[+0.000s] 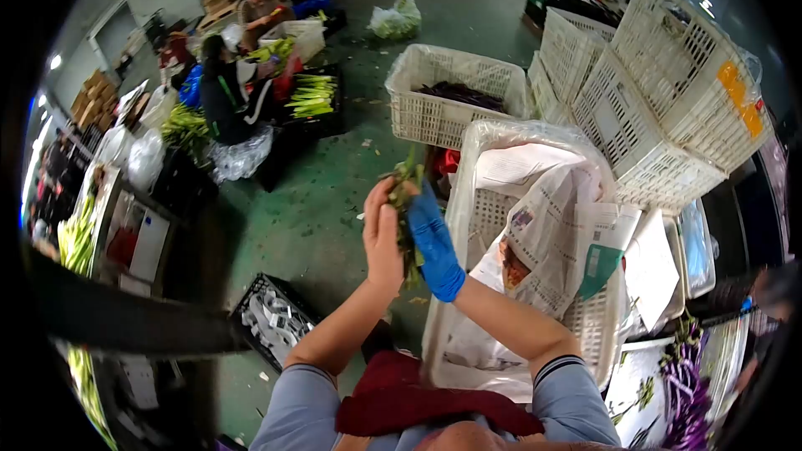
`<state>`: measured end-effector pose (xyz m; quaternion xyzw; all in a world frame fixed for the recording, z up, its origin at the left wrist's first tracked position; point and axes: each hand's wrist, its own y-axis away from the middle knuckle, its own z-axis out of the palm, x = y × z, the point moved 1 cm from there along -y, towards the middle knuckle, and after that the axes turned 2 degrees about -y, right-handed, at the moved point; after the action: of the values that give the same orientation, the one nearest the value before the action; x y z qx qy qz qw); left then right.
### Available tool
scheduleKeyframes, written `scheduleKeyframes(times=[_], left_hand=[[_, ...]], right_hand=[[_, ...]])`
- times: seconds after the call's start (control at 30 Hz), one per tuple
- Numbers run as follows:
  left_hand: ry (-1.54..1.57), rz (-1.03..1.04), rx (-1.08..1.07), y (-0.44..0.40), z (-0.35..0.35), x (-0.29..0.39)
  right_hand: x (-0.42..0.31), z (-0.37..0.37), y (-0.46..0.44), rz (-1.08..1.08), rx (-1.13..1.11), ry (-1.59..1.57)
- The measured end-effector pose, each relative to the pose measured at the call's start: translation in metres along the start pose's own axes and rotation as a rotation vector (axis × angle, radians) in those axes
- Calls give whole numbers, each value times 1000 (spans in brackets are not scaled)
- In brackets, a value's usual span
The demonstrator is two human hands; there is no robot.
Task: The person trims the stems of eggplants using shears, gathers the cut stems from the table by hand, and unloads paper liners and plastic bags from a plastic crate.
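Observation:
A bunch of leafy greens [408, 172] is held upright between my two hands, in front of my body. My bare left hand [383, 234] presses on its left side with fingers pointing up and together. My right hand [433, 238], in a blue glove, closes on it from the right. Leaves stick out above and below the hands; the middle is partly hidden. Just right of the hands stands a white plastic crate [430, 347], lined with clear plastic and printed paper [543, 221].
Another white crate [422, 121] holds dark produce, beside stacked white crates [626, 108]. A black crate [302, 302] with pale strips sits on the floor at left. Purple-stemmed vegetables [689, 376] lie at lower right. Co-workers [230, 96] sit among greens at upper left.

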<state>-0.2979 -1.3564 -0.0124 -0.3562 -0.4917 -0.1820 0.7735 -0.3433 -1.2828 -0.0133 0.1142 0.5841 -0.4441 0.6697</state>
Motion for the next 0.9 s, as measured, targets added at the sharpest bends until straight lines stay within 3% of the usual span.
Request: scheduleKeyframes(times=[0.2,0.3,0.43,0.5,0.57,0.63,0.67,0.7,0.77,0.8,0.83,0.9], left_hand=[[237,-255,93,-65,-63,-42],[229,-326,64,-103,-69,-70],[418,-389,-23,-172,-26,-124],[612,-488,-165,-207,3,-205],[307,-591,-217,-231,33,-334],[447,-826,-53,-239,49,-357],[173,-798,-124,-242,42,-369],[203,-672,-249,-242,26,-430],[-171,-803,-46,-225,7,-401],[-193,-773,-144,-222,-1,-380],[-166,-988,-71,-217,-14,-409],[-146,-951,-78,-207,-19,-429]], right_hand=[[80,47,-61,193,74,-55],[96,45,-97,110,118,78],[127,-4,-167,181,276,-57],[150,-56,-206,223,320,130],[192,-120,-240,229,360,671],[181,-130,-249,220,515,979],[171,-133,-249,223,584,1134],[158,-133,-239,180,527,1049],[123,-124,-207,87,434,864],[94,-120,-195,178,326,885],[96,-129,-170,-49,353,926],[63,-143,-134,-58,417,976]])
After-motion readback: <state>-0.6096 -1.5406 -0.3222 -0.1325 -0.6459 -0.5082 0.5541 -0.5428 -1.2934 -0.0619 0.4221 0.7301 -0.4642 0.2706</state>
